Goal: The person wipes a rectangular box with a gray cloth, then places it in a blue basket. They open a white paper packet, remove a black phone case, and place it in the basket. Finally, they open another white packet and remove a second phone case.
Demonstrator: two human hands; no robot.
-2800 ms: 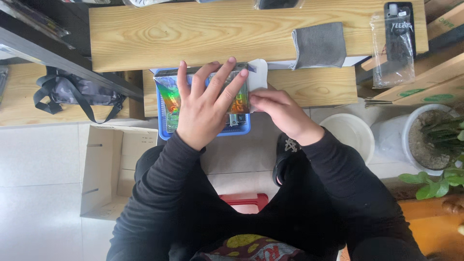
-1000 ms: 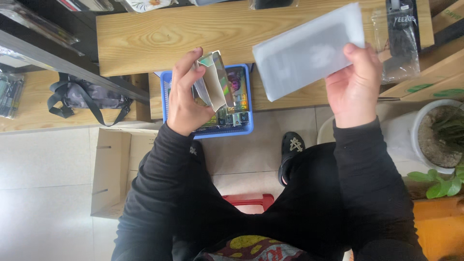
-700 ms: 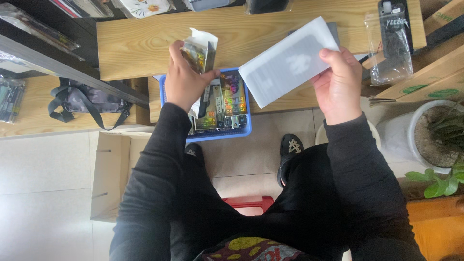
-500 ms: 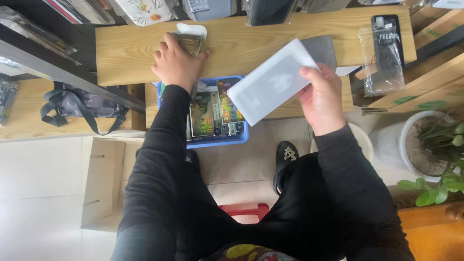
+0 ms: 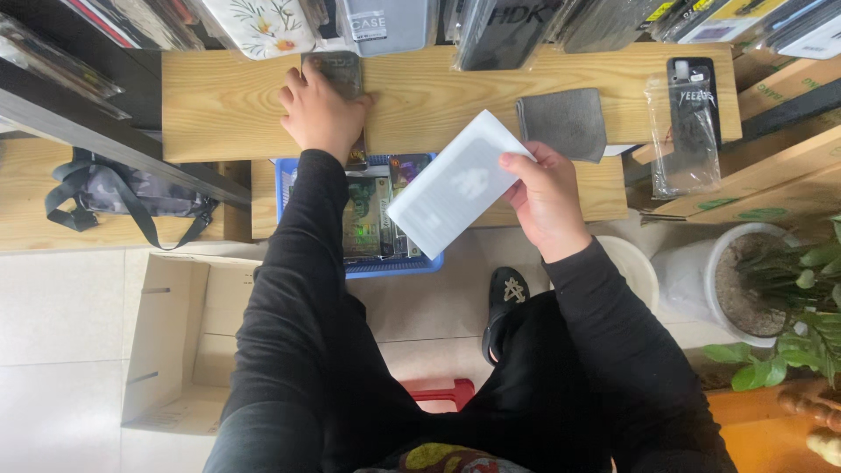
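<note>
Resting on the upper wooden shelf (image 5: 219, 105), the left hand (image 5: 320, 114) lies flat over a small dark packet (image 5: 335, 72), fingers spread across its lower part so that only the top edge and a corner show; whether the fingers actually grip it or merely press it down cannot be told. The right hand (image 5: 547, 197) holds a flat white rectangular box (image 5: 455, 194) by its right end, thumb on the upper face and fingers behind, the box tilted with its far corner raised toward the shelf. Below the left forearm sits a blue plastic basket (image 5: 285, 188) on the lower shelf, packed with colourful shiny packets (image 5: 363, 219) (partly hidden by the sleeve and by the white box). Just right of the box, a grey cloth (image 5: 562, 124) lies on the upper shelf, and further right a clear bag holding a black phone case (image 5: 690, 114) leans across the shelf edge. Along the back of the shelf stand more packaged phone cases (image 5: 385, 22). A dark strapped bag (image 5: 123, 193) sits at the left, an open cardboard box (image 5: 171, 342) on the floor, and a potted plant (image 5: 762, 280) at the right.
</note>
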